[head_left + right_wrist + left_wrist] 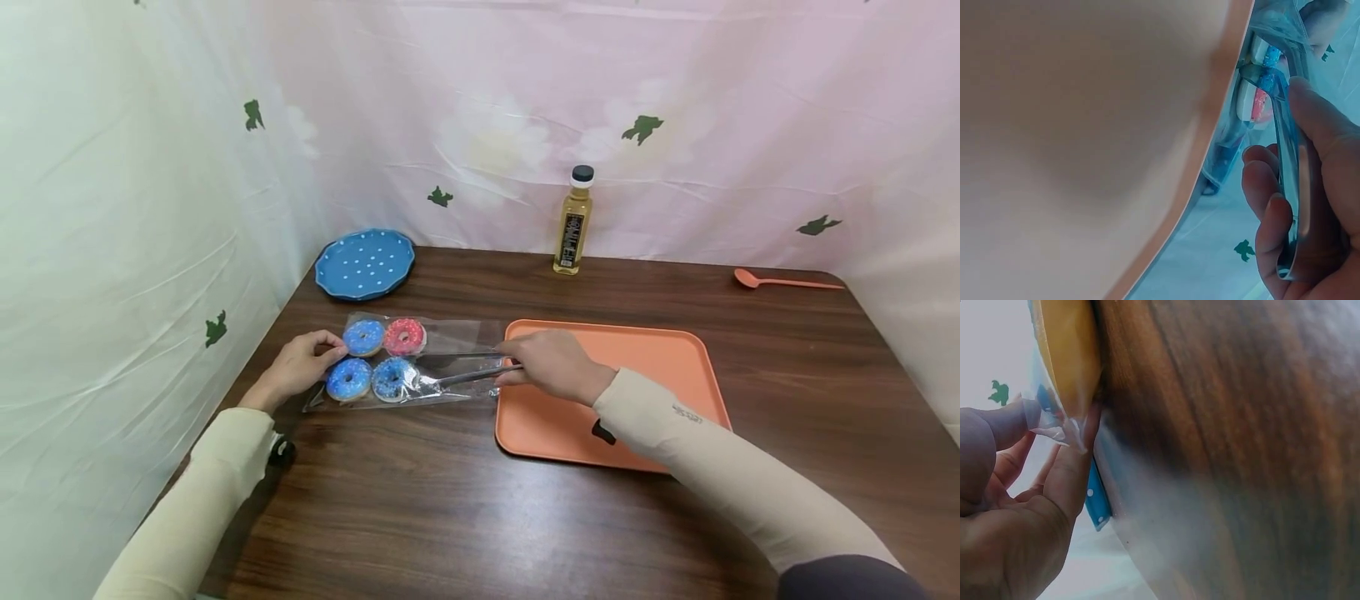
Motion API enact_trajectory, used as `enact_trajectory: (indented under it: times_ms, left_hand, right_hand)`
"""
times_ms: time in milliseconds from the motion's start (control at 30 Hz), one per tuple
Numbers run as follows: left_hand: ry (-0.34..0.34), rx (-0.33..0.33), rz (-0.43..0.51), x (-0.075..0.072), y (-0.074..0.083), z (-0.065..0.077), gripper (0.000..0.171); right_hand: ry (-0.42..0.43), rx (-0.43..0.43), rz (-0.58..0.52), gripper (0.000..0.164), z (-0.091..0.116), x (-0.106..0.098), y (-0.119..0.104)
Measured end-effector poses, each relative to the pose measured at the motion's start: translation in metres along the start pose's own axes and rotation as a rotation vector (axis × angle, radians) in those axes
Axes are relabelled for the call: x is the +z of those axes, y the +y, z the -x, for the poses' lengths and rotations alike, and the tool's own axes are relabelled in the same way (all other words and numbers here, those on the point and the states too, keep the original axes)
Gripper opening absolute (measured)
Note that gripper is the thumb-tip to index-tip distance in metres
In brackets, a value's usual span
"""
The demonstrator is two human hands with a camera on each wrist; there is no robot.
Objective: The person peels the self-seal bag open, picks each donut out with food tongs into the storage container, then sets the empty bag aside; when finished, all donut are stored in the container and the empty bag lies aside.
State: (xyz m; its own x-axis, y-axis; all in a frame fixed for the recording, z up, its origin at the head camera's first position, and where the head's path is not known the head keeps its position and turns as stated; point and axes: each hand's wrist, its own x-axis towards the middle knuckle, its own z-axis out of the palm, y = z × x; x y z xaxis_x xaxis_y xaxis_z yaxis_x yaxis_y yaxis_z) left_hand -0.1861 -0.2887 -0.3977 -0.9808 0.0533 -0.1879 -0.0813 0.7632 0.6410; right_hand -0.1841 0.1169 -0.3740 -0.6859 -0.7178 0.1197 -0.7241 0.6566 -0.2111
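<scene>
A clear plastic bag [457,333] lies on the table with several doughnuts in it: one pink-red doughnut [405,336] and others that are blue, such as the front left doughnut [349,379]. My left hand [298,367] pinches the bag's left end between thumb and fingers; the left wrist view shows the gathered plastic [1063,431] there. Metal tongs [476,377] are gripped in my right hand [557,360], over the left side of the orange tray. Their arms extend into the bag's right end, tips near the front right blue doughnut [392,379].
The orange tray [637,342] sits right of the bag, under my right forearm. A blue dotted plate [365,264] is at the back left. Toward the rear stand a bottle of yellow liquid [573,221] and, farther right, an orange spoon [787,282]. Fabric hangs behind.
</scene>
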Motion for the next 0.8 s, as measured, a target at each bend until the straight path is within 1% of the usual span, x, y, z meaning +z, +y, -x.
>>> enact_trajectory:
  times_ms: [133, 267, 300, 400, 500, 600, 700, 800]
  left_hand:
    - [0.000, 0.004, -0.006, 0.000, -0.001, -0.001, 0.026]
    - [-0.002, 0.011, -0.013, -0.002, -0.003, 0.000, 0.026]
    - [-0.002, 0.014, -0.010, -0.003, -0.003, 0.001, 0.027]
    - [0.007, 0.023, -0.015, -0.005, -0.003, 0.002, 0.027]
    - [0.015, 0.032, -0.019, -0.006, -0.002, 0.003, 0.027]
    - [0.014, 0.034, -0.023, -0.005, -0.002, 0.003, 0.027]
    - [0.008, 0.035, -0.020, -0.003, -0.002, 0.001, 0.026]
    - [0.005, 0.038, -0.016, -0.001, -0.003, 0.000, 0.026]
  right_hand:
    - [0.015, 0.005, -0.025, 0.029, 0.011, -0.002, 0.005]
    - [0.026, 0.049, -0.050, 0.034, 0.028, -0.007, 0.012]
    - [0.026, 0.063, -0.051, 0.032, 0.031, -0.009, 0.014]
    - [0.029, 0.099, -0.057, 0.033, 0.038, -0.013, 0.018]
    - [0.030, 0.107, -0.062, 0.034, 0.038, -0.013, 0.018]
    - [0.031, 0.100, -0.064, 0.043, 0.033, -0.011, 0.014]
    - [0.024, 0.095, -0.061, 0.047, 0.027, -0.007, 0.011]
    - [0.029, 0.092, -0.050, 0.041, 0.025, -0.004, 0.009]
